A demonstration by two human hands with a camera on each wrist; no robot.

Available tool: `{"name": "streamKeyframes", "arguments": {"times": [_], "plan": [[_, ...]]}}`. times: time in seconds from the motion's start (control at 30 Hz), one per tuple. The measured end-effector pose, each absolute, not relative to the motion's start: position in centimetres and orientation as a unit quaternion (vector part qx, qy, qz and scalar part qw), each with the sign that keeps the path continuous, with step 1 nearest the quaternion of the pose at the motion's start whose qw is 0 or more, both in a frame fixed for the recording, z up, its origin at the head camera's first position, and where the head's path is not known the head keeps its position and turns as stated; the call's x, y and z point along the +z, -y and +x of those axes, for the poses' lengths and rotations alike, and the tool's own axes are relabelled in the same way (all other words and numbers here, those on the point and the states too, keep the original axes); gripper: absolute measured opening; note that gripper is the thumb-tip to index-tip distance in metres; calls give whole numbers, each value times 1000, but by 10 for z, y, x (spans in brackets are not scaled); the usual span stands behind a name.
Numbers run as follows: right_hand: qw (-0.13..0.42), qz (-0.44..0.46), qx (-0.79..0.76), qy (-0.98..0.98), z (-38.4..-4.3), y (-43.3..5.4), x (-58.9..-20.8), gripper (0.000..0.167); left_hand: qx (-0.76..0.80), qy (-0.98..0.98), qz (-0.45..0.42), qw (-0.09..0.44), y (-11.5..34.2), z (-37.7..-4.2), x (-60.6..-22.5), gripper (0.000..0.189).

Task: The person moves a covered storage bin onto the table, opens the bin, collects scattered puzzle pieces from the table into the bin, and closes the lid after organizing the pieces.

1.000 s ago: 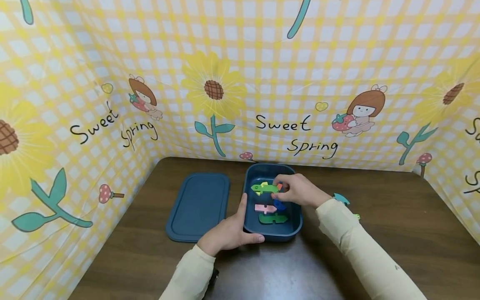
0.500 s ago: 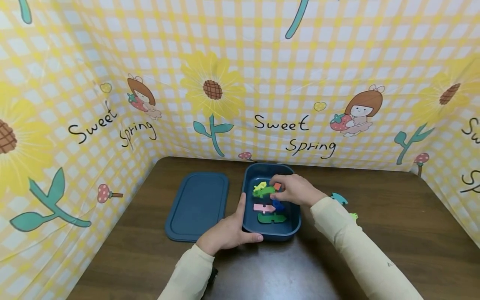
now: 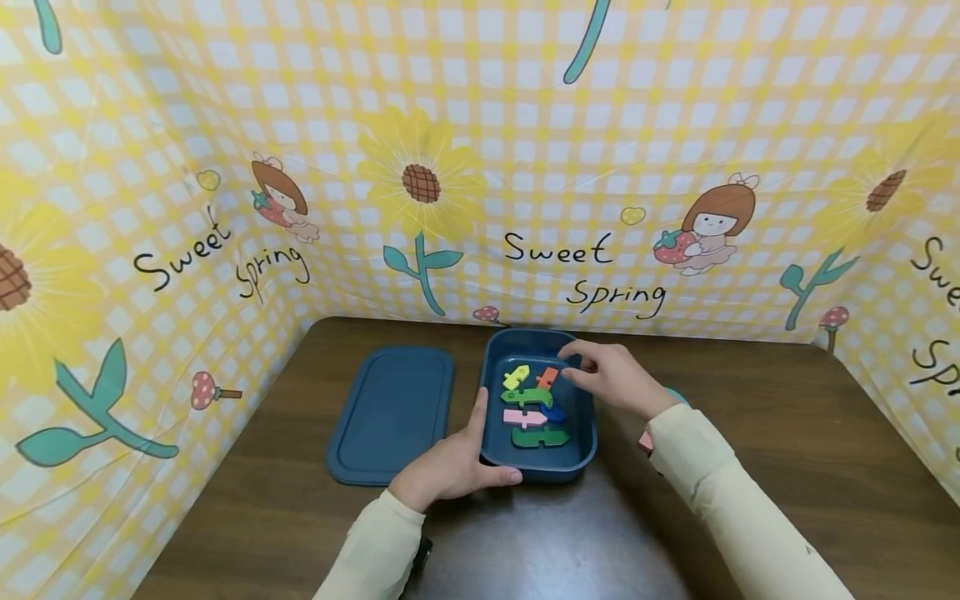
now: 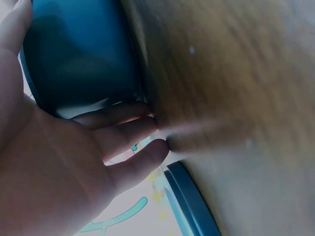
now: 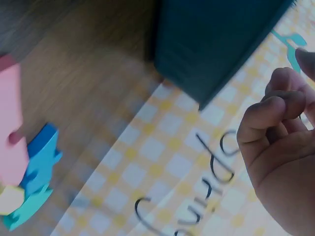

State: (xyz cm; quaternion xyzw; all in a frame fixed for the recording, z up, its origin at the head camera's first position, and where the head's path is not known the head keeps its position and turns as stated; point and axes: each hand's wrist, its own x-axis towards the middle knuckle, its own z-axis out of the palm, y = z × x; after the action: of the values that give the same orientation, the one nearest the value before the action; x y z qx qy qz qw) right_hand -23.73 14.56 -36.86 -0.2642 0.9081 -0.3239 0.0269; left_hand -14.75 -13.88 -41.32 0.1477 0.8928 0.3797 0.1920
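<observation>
A dark blue box (image 3: 577, 442) without its lid holds several flat, notched toy pieces. Inside lie a yellow piece (image 3: 516, 377), an orange one (image 3: 547, 378) and a green, crocodile-like one (image 3: 527, 397). Nearer the front are a pink piece (image 3: 524, 417), a blue piece (image 3: 553, 413) partly hidden beside it, and a dark green piece (image 3: 541, 437). My left hand (image 3: 452, 468) rests against the box's left side and near corner, fingers extended. Above the right rim hovers my right hand (image 3: 617, 377), its fingers loosely bent with nothing between them.
The blue lid (image 3: 393, 415) lies flat to the left of the box. More pieces rest on the table right of it, mostly behind my right wrist: a pink piece (image 5: 10, 123), a blue piece (image 5: 43, 157) and a teal one (image 5: 30, 209). A checkered cloth (image 3: 480, 167) hangs behind the table.
My right hand has let go of the green piece, which now lies in the box between the yellow and pink pieces. That hand has drawn back right; the left stays on the box.
</observation>
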Motion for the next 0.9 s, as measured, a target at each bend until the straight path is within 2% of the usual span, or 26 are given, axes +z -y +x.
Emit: {"name": "streamKeyframes", "arguments": {"times": [0.27,0.67,0.9], "plan": [[-29,-240,-320,-916,-222,-198,-370,23,379,-895,149,184,139,-147,-412,129],[16,-154,-309,-938,-195,-268,-389,26,385,-891,143,194,139,-146,-414,129],[13,-141,-292,-946,-178,-295,-403,25,384,-891,148,190,138,-147,-413,130]]}}
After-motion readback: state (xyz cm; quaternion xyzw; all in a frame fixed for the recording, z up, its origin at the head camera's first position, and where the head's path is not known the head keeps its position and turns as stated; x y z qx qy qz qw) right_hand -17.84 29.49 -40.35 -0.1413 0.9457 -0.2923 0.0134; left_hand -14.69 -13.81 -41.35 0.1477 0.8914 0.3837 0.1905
